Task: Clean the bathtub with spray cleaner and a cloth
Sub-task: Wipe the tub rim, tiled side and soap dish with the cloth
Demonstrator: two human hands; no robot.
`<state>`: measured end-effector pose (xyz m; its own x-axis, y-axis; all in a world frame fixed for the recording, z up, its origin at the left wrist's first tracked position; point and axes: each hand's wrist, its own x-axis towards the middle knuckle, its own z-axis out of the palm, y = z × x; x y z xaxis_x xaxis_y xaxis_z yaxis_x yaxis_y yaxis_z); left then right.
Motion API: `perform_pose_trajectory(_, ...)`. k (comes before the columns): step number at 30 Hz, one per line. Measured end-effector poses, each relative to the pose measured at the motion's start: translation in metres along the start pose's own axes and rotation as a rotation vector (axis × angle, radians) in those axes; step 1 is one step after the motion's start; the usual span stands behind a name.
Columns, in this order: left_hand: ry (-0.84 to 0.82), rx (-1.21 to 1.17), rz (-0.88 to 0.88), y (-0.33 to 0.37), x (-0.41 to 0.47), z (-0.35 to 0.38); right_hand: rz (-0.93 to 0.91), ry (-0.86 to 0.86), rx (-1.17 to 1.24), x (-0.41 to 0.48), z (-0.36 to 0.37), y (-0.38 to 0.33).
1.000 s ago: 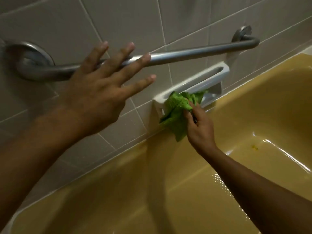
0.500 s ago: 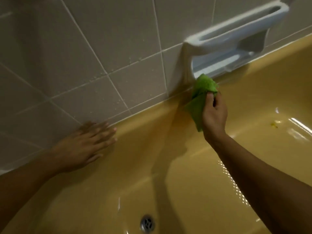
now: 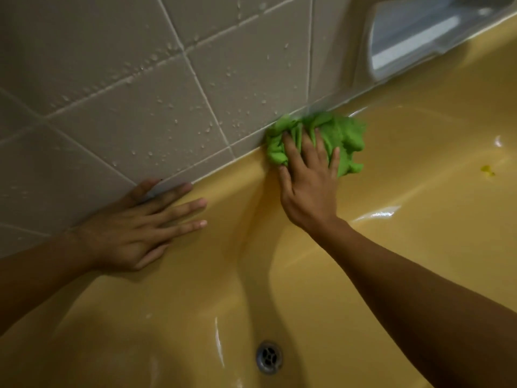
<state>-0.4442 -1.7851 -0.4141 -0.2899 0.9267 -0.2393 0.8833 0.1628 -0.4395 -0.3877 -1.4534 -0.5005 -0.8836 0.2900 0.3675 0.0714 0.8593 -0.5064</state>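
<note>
A yellow bathtub (image 3: 405, 247) fills the lower part of the head view, its far rim meeting a grey tiled wall. A bunched green cloth (image 3: 344, 138) lies on that rim against the tile joint. My right hand (image 3: 307, 180) presses flat on the cloth with fingers spread and straight. My left hand (image 3: 145, 225) rests palm down on the rim to the left, fingers straight, its upper fingers touching the wall. No spray cleaner shows.
The tiled wall (image 3: 140, 93) carries water droplets. A white soap dish (image 3: 414, 37) juts from the wall at top right. A metal drain (image 3: 269, 357) sits in the tub wall below. A small yellow-green spot (image 3: 487, 170) marks the tub at right.
My right hand dropped from the soap dish to the tub rim and now presses the cloth flat instead of pinching it. My left hand came down from the grab bar onto the rim.
</note>
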Motion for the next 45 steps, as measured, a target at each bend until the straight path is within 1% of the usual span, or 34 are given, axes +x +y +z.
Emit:
perform_pose_trajectory(2,0.041,0.012,0.017,0.001,0.002,-0.005,-0.120,-0.059,-0.027,-0.014,0.005,-0.010)
perform_pose_trajectory(5,0.037,0.011,-0.032,0.009,-0.001,0.000,-0.150,-0.111,-0.027,-0.013,0.006,-0.011)
perform_pose_trajectory(8,0.035,-0.045,-0.065,0.012,-0.005,0.003,-0.187,-0.157,-0.026,-0.009,-0.002,0.003)
perform_pose_trajectory(10,0.029,-0.073,-0.076,0.013,-0.008,0.004,-0.122,-0.143,0.015,-0.001,-0.010,0.015)
perform_pose_trajectory(13,0.032,-0.125,-0.110,0.019,-0.017,0.005,0.091,-0.083,0.149,0.015,-0.017,0.028)
perform_pose_trajectory(14,0.036,-0.147,-0.123,0.021,-0.021,0.006,0.135,-0.075,0.188,0.018,-0.018,0.026)
perform_pose_trajectory(16,0.042,-0.202,-0.146,0.024,-0.029,0.007,0.186,-0.055,0.249,0.017,-0.017,0.016)
perform_pose_trajectory(18,0.052,-0.251,-0.170,0.027,-0.035,0.008,0.200,-0.038,0.262,0.012,-0.011,-0.001)
perform_pose_trajectory(19,0.055,-0.271,-0.181,0.029,-0.038,0.008,0.180,-0.035,0.245,0.006,-0.006,-0.011)
perform_pose_trajectory(21,0.059,-0.306,-0.202,0.033,-0.043,0.009,0.079,-0.045,0.164,-0.008,0.007,-0.034)
perform_pose_trajectory(25,0.057,-0.314,-0.248,0.042,-0.055,0.010,-0.100,-0.112,0.050,-0.038,0.031,-0.077)
perform_pose_trajectory(27,0.059,-0.311,-0.269,0.046,-0.059,0.009,-0.190,-0.154,0.012,-0.046,0.031,-0.082)
perform_pose_trajectory(30,0.054,-0.300,-0.284,0.049,-0.062,0.010,-0.281,-0.225,0.008,-0.038,0.018,-0.058)
perform_pose_trajectory(32,0.041,-0.289,-0.292,0.051,-0.063,0.010,-0.229,-0.220,0.006,-0.021,0.003,-0.032)
perform_pose_trajectory(35,0.035,-0.281,-0.289,0.050,-0.062,0.010,-0.019,-0.154,0.032,0.014,-0.022,0.018)
perform_pose_trajectory(39,0.031,-0.270,-0.294,0.050,-0.063,0.011,0.178,-0.092,0.084,0.048,-0.053,0.073)
perform_pose_trajectory(42,0.039,-0.279,-0.293,0.049,-0.061,0.011,0.218,-0.054,0.095,0.055,-0.054,0.078)
perform_pose_trajectory(45,0.055,-0.279,-0.296,0.050,-0.061,0.012,0.215,-0.029,0.085,0.048,-0.040,0.054)
